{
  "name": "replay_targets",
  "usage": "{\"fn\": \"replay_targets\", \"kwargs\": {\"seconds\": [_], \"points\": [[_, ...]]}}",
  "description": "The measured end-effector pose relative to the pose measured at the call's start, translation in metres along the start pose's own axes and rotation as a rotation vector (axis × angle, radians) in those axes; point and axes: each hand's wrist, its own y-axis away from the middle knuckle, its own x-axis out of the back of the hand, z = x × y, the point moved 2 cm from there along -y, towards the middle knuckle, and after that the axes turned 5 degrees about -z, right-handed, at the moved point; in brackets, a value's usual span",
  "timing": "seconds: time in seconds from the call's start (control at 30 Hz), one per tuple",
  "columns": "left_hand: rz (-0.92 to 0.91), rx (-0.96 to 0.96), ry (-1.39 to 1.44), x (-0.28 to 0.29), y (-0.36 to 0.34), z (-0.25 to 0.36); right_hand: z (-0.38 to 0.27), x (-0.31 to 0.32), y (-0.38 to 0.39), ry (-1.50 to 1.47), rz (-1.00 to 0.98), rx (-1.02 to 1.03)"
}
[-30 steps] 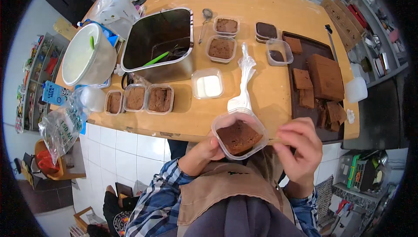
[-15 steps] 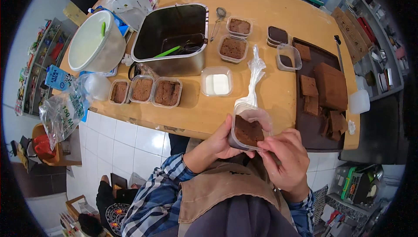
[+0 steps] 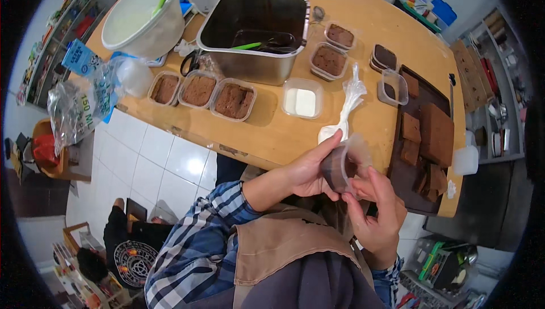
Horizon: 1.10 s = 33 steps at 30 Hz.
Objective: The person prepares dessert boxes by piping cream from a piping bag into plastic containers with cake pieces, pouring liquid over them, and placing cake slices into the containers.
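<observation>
Inside the tub (image 3: 336, 167), mostly hidden, probably cake (image 3: 350, 168).

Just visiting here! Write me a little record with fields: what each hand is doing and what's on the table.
Left hand: holds a tilted clear plastic tub, brown contents showing
Right hand: at that tub's rim; grip unclear
Surface: wooden table
Table's left: white bowl, large metal container
Table's middle: twisted white plastic bag
Table's right: dark tray bearing brown cake pieces
</observation>
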Motion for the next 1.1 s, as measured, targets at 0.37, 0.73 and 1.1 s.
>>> {"fn": "replay_targets", "kwargs": {"seconds": [0.37, 0.73, 1.1], "points": [[0.102, 0.039, -0.083, -0.002, -0.006, -0.003, 0.006, -0.005, 0.007, 0.085, -0.096, -0.044], [0.057, 0.103, -0.078, -0.004, -0.005, -0.006, 0.013, -0.005, 0.007, -0.264, 0.01, -0.095], [0.106, 0.132, -0.119, -0.006, -0.006, -0.009, 0.015, -0.002, 0.007, -0.253, 0.011, -0.086]]}}
